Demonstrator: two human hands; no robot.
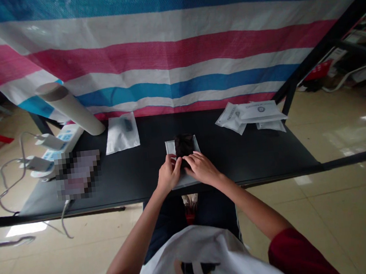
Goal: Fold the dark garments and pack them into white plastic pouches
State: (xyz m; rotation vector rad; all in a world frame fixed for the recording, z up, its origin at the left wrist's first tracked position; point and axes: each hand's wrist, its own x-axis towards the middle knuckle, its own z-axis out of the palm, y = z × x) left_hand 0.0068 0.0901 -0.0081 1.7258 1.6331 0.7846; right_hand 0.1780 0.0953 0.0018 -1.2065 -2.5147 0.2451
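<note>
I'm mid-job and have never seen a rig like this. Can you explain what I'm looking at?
There's no machine: a person works barehanded. The single picture comes from a head-worn camera, looking forward and down. On the black table are a silvery pouch and power strip toward the left, and overlapping white pouches at the right. In the middle, the left hand and right hand touch a dark item over a pale packet; whether they pinch it is unclear.

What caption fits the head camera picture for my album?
Left hand and right hand touch a dark item over a pale packet on a black table.
</note>
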